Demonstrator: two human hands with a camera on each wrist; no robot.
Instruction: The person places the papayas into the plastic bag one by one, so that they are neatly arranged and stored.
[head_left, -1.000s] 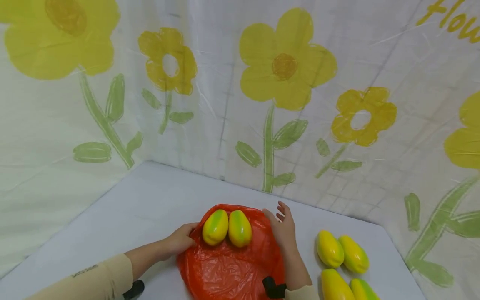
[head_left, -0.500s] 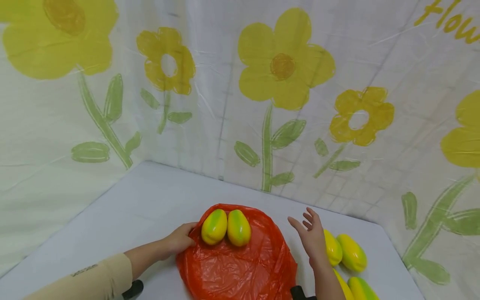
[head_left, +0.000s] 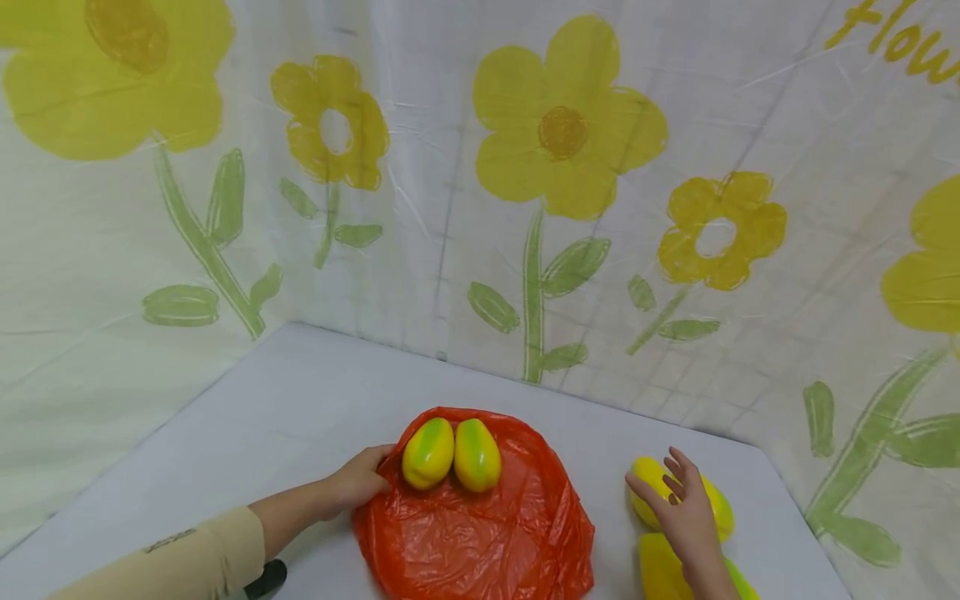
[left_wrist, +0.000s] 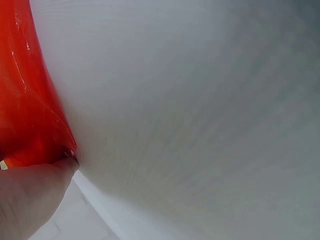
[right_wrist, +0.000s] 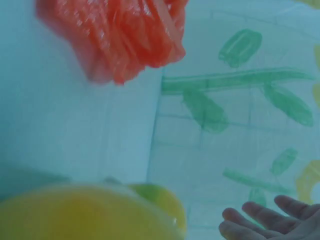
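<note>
A red plastic bag (head_left: 480,546) lies spread on the table with two shiny yellow papayas (head_left: 429,457), each green-streaked, at its far side. My left hand (head_left: 358,477) pinches the bag's left edge between thumb and fingers; the left wrist view shows the thumb (left_wrist: 37,192) against the red plastic. To the right of the bag, my right hand (head_left: 686,517) is held over several more papayas (head_left: 647,475), its fingers spread and nothing in them. It partly hides those papayas in the head view. A near papaya (right_wrist: 90,215) fills the bottom left of the right wrist view.
The white table (head_left: 300,400) ends at the back against a white curtain (head_left: 420,275) printed with yellow flowers. A black object (head_left: 267,578) shows beside the left sleeve (head_left: 202,554).
My right hand has left the bag's right side and moved right, to the papayas there. The bag's right edge has spread outward. My left hand keeps its hold.
</note>
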